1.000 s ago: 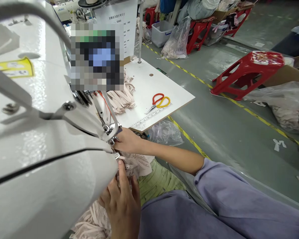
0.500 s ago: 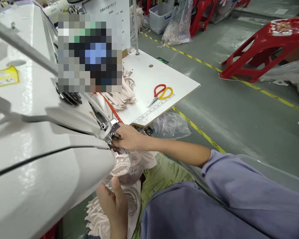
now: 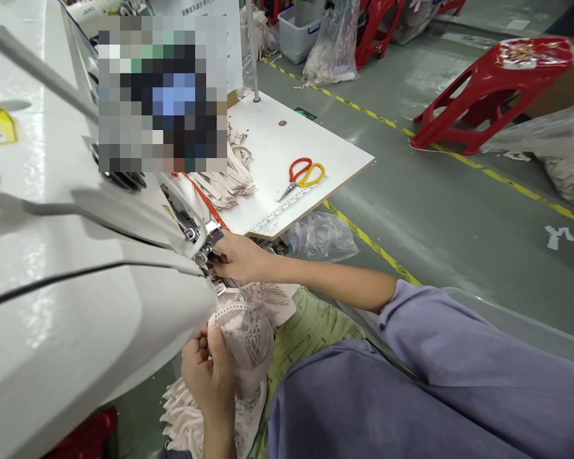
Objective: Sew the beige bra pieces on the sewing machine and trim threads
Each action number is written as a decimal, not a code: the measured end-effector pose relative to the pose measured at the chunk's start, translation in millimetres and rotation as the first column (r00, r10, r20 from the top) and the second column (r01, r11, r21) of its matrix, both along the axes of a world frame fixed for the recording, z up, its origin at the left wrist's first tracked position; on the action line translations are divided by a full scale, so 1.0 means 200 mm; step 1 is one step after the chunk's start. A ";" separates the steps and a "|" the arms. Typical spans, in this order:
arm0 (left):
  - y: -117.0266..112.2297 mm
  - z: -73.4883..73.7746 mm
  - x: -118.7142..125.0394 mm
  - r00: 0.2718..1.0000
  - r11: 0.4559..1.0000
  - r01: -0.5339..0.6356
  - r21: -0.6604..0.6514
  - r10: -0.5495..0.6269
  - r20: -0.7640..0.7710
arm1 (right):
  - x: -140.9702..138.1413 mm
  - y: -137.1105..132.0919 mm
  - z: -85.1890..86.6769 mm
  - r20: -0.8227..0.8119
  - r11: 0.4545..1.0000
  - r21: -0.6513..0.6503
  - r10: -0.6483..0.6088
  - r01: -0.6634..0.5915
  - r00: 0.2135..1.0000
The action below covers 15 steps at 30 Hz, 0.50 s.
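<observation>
A pale pink lace bra cup (image 3: 249,328) hangs from the needle end of a white sewing machine (image 3: 100,331), over my lap. At its left edge my left hand (image 3: 209,366) is closed, thumb and fingers pinching the lace bra. My right hand (image 3: 243,256) lies beside the metal presser-foot parts (image 3: 205,245), above the upper end of the lace. Its fingers are curled, and their tips are hidden behind the metal parts, so what they grip cannot be seen. More pale pieces of fabric (image 3: 184,414) hang in a gathered bunch below my left hand.
On the white tabletop (image 3: 325,140) lie red-and-yellow-handled scissors (image 3: 300,177), near a printed ruler strip (image 3: 287,207), and a heap of pale strips (image 3: 232,175). A clear plastic bag (image 3: 323,236) sits below the table edge. A red stool (image 3: 497,95) stands on the floor at right.
My left hand has come up slightly and now pinches the lace edge, with its fingers more curled. More of the cup's lace face shows. My right hand stays by the presser foot.
</observation>
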State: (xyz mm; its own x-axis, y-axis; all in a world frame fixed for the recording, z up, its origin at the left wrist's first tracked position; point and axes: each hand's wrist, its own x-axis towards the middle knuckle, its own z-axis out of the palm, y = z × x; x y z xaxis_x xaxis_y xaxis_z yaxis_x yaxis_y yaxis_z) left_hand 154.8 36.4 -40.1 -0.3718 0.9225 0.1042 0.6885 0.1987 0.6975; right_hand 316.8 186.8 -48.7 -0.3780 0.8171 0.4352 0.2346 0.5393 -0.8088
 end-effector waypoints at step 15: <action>-0.01 0.10 0.09 0.999 0.999 -0.047 -0.003 0.047 0.014 | 0.00 0.01 -0.02 -0.037 1.000 0.015 0.019 -0.019 0.999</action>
